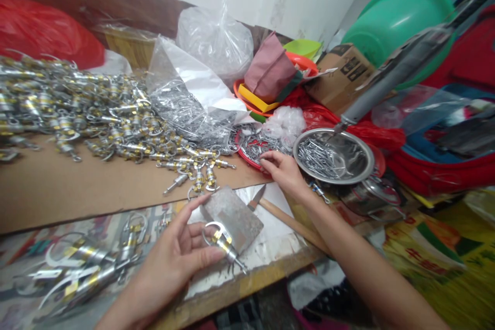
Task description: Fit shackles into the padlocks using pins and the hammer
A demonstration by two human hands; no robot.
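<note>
My left hand [180, 250] holds a small silver metal hook fitting [224, 245] with a curved jaw and yellow bands, between thumb and fingers. It is held over the near side of a grey metal block [234, 216], which lies on white paper [278, 240]. My right hand [286, 174] reaches to the edge of a red tray [247, 159] of small metal parts. Its thumb and fingertips are pinched together; what is between them, if anything, is too small to tell. A hammer [290, 221] with a wooden handle lies beside the block, partly under my right forearm.
Many similar fittings [116, 118] are heaped on cardboard [77, 185] at left, others near the front [88, 263]. A steel bowl [356, 165] of metal pins stands right of my hand. Above it slants a grey rod-like tool [398, 72]. Behind is a plastic bag [189, 113] of metal parts.
</note>
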